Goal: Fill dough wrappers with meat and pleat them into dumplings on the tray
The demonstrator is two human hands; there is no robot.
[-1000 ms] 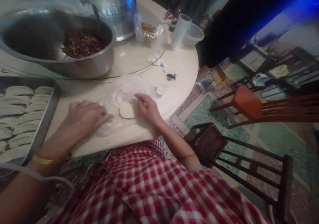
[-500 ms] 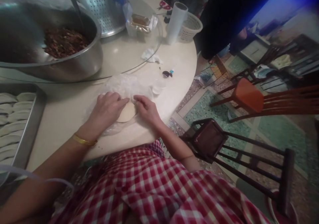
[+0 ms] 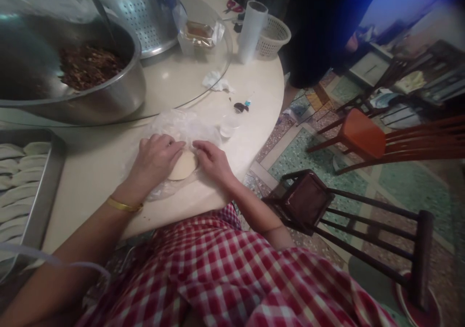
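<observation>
A round, pale dumpling wrapper point(image 3: 184, 166) lies on a crumpled clear plastic bag point(image 3: 170, 123) near the table's front edge; whether more wrappers lie under it I cannot tell. My left hand point(image 3: 156, 157), above a gold bracelet, is closed with thumb and fingers pinched at the wrapper's upper left edge. From the other side my right hand point(image 3: 212, 160) pinches at its upper right edge. Both sets of fingertips nearly meet at the far rim, and what lies between them is partly hidden. Beside my right hand stands a small clear cup point(image 3: 229, 126).
Left is a metal tray point(image 3: 54, 172) of folded dumplings. Behind it, a steel bowl point(image 3: 127, 94) of dark filling stands on the glass turntable point(image 3: 160, 85). A plastic roll point(image 3: 251, 31) and a basket point(image 3: 274, 36) are at the back. A person in dark clothes point(image 3: 308, 31) stands beyond.
Both hands stay at the wrapper's far edge with only slight finger movement. The view has shifted a little, and the standing person appears slightly further left.
</observation>
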